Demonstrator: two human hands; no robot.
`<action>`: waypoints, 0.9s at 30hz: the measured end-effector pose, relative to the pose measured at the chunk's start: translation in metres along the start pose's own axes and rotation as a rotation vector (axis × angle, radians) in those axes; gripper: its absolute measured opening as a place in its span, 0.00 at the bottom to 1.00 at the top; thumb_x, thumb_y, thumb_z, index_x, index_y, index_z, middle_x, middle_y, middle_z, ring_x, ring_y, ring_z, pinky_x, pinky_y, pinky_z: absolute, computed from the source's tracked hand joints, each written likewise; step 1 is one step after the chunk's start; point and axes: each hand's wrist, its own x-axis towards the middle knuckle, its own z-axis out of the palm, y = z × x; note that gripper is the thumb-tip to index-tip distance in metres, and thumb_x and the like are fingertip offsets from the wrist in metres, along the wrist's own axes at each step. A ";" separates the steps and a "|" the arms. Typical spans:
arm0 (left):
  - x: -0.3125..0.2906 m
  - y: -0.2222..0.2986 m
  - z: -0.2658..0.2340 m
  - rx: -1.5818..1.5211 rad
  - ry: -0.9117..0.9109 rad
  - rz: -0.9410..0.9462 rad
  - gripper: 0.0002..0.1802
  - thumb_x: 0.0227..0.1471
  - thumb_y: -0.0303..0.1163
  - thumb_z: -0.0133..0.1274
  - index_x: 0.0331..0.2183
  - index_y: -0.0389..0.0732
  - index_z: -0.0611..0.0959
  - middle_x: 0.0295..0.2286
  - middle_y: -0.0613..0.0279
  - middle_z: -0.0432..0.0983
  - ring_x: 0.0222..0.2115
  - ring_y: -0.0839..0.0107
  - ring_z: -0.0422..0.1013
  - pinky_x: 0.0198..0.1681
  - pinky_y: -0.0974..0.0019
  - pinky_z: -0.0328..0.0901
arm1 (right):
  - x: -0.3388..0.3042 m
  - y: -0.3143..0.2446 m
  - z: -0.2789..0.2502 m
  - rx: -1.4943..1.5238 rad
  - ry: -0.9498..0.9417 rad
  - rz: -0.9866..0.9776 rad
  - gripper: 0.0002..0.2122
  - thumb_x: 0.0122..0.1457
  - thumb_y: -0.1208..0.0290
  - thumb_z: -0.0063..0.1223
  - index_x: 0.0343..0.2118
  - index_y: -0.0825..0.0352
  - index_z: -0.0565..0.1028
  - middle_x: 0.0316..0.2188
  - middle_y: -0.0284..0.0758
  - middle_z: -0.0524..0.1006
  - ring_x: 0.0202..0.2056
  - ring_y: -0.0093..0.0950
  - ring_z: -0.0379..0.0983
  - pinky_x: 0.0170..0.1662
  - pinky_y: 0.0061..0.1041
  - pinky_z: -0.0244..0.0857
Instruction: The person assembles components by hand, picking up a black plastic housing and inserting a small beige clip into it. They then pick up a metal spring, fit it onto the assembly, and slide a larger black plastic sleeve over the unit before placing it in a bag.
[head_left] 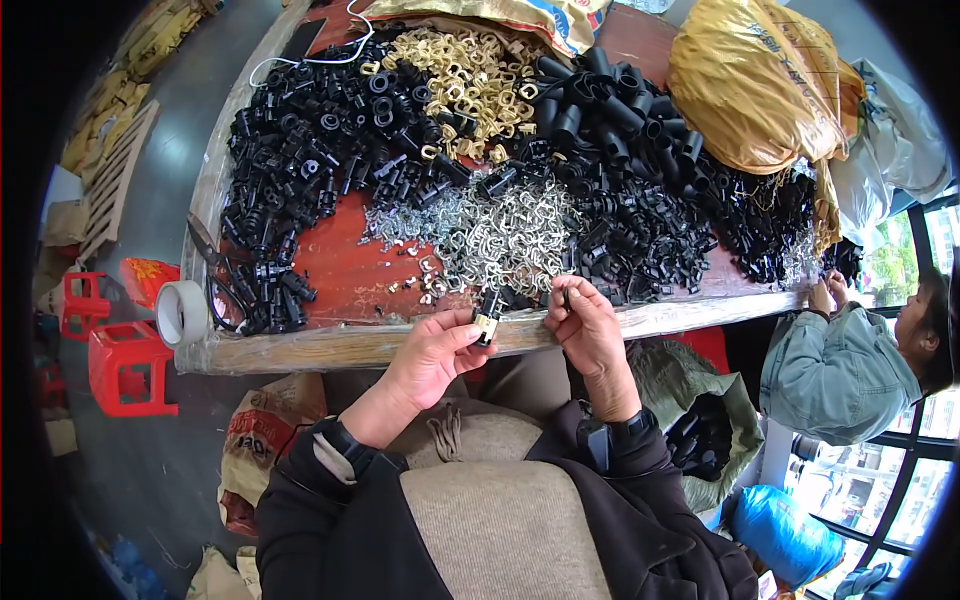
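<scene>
My left hand (437,347) is closed around a small black plastic fitting with a pale yellow band (486,322), held upright at the table's front edge. To its right, my right hand (592,335) pinches a small dark piece (568,297) whose kind I cannot make out. The two hands are apart. Just beyond them lies a heap of shiny metal clips (510,235). A pile of brass-coloured loops (465,85) is farther back. Black plastic fittings (330,130) are heaped to the left, black tubes (610,115) to the right, and small black parts (640,245) nearer.
The red tabletop (345,265) has a wooden front edge (300,350). Scissors (205,245) and a tape roll (182,312) lie at the left. A yellow sack (755,85) stands back right. A co-worker (840,365) sits at right. An open sack (735,420) and red stools (130,365) flank me.
</scene>
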 end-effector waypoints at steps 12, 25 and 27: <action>-0.017 -0.005 0.011 -0.009 -0.048 -0.016 0.09 0.43 0.26 0.49 0.32 0.39 0.73 0.29 0.65 0.72 0.30 0.75 0.69 0.32 0.73 0.65 | -0.043 0.010 0.060 -0.787 -0.192 -0.201 0.08 0.49 0.77 0.49 0.32 0.69 0.65 0.23 0.29 0.66 0.25 0.14 0.61 0.27 0.14 0.57; -0.007 -0.006 0.006 0.004 -0.065 -0.068 0.10 0.44 0.29 0.49 0.33 0.38 0.74 0.28 0.64 0.72 0.30 0.74 0.69 0.33 0.73 0.66 | -0.030 0.024 0.058 -1.208 -0.049 -0.899 0.08 0.40 0.76 0.56 0.24 0.68 0.70 0.20 0.34 0.66 0.21 0.28 0.64 0.23 0.22 0.58; -0.005 -0.007 0.007 0.011 -0.091 -0.103 0.10 0.45 0.29 0.48 0.33 0.37 0.74 0.28 0.62 0.72 0.28 0.74 0.70 0.31 0.73 0.66 | -0.030 0.026 0.052 -1.244 -0.050 -0.935 0.08 0.40 0.75 0.56 0.25 0.68 0.70 0.21 0.35 0.66 0.22 0.28 0.64 0.23 0.22 0.59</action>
